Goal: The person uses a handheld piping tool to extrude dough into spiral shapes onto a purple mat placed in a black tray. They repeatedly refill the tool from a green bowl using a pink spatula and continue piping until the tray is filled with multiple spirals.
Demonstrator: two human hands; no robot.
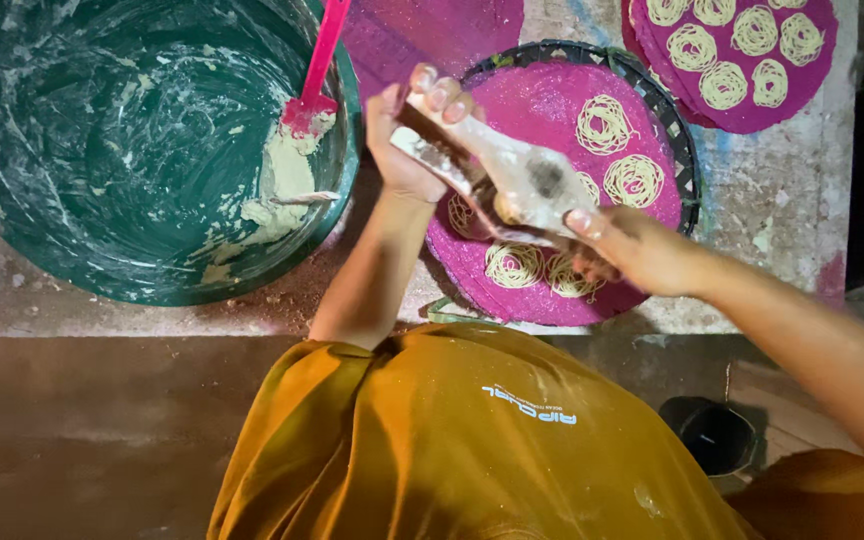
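Noodle press gripped by both hands, left, right, over pink mat.

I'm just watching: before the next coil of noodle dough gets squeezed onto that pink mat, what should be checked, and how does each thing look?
1. Both hands on the press: left hand and right hand grip its handles. Ok.
2. Press over the pink mat: ok.
3. Free room on the mat: bare upper left part. Ok.
4. Dough inside the press: cannot tell.
5. Spare dough: some in the green bowl by the pink spatula. Ok.
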